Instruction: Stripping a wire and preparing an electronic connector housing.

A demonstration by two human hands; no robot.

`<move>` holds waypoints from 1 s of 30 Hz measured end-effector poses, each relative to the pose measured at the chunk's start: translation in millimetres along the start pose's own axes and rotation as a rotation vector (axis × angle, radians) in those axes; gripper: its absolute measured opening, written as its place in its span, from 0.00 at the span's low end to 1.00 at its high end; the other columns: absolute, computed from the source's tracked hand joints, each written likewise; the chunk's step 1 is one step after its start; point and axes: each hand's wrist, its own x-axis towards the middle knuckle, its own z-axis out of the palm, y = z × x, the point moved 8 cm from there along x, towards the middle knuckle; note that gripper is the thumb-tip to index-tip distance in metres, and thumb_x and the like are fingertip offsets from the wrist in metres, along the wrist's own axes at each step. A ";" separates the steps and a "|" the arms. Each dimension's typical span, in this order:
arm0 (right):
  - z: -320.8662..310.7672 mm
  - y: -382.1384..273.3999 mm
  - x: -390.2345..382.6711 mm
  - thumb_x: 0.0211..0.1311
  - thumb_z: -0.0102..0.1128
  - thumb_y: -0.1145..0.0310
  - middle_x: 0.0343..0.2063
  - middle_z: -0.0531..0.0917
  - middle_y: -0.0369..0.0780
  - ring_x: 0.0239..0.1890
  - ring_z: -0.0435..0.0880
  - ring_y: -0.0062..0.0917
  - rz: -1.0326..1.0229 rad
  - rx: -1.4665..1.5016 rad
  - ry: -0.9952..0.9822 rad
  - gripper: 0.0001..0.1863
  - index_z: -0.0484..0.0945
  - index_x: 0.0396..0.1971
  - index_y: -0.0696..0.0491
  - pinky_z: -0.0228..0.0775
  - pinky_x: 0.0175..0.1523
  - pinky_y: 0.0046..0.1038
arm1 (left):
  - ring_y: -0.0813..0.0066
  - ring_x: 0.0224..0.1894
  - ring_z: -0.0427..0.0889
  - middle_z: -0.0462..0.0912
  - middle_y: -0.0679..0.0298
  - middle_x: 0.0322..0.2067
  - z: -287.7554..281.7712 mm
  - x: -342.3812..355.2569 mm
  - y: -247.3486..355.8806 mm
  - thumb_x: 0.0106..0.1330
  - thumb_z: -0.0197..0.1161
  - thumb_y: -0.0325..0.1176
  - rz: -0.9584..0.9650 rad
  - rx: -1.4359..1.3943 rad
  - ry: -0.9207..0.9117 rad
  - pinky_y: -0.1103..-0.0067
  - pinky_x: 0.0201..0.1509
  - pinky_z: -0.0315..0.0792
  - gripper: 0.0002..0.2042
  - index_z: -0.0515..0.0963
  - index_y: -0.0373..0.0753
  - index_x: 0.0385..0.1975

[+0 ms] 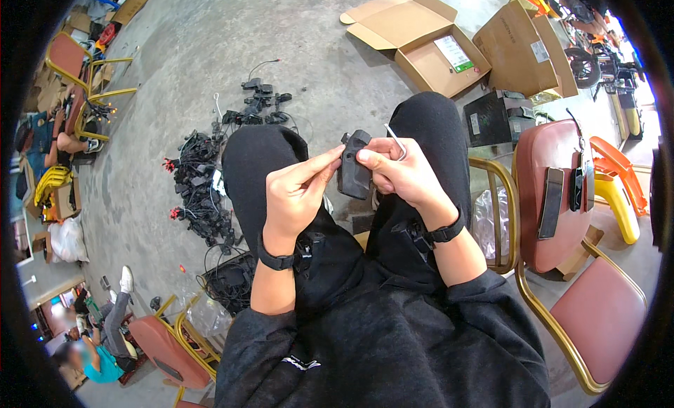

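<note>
Both hands, left hand (298,194) and right hand (407,173), hold a small black plastic casing (353,173) above the knees; a tangled heap of black cables (203,190) lies left on the floor, an open cardboard box (421,46) ahead, and what seems a red padded chair (597,317) right.

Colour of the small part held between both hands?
Black, a small plastic part, clearest in the head view.

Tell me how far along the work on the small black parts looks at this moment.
Done: cannot tell; no finished batch stands apart. In hand: the right hand grips a small black part with a thin metal tool, and the left hand pinches the part's edge. Left: a heap of black parts and cables lies on the floor.
</note>
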 end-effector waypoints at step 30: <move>1.5 -11.9 -5.9 0.56 0.63 0.66 0.12 0.72 0.29 0.14 0.64 0.08 -0.048 -0.080 -0.035 0.12 0.77 0.30 0.62 0.52 0.18 0.15 | 0.86 0.25 0.77 0.84 0.58 0.28 1.4 -1.8 -3.0 0.53 0.62 0.17 -0.080 -0.021 -0.050 0.89 0.28 0.69 0.14 0.80 0.35 0.40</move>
